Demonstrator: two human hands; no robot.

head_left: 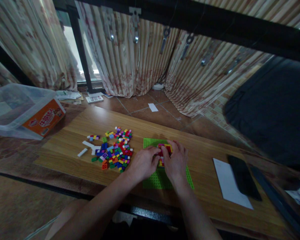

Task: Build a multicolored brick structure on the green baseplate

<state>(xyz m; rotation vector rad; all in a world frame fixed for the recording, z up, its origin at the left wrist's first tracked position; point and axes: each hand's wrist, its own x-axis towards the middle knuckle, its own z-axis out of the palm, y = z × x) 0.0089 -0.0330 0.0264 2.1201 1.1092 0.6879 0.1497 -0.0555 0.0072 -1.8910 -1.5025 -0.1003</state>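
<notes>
I count two hands (144, 162), one green baseplate (158, 180), one table (200, 173) and one bin (5, 128). Loose bricks (120, 152) are too many to tell.

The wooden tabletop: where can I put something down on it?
One bare patch of wooden tabletop lies between the green baseplate and the white paper; another between the clear plastic box and the loose toy bricks. It's crowded among those bricks, and on the baseplate, where the left hand and right hand are at a small brick build.
</notes>
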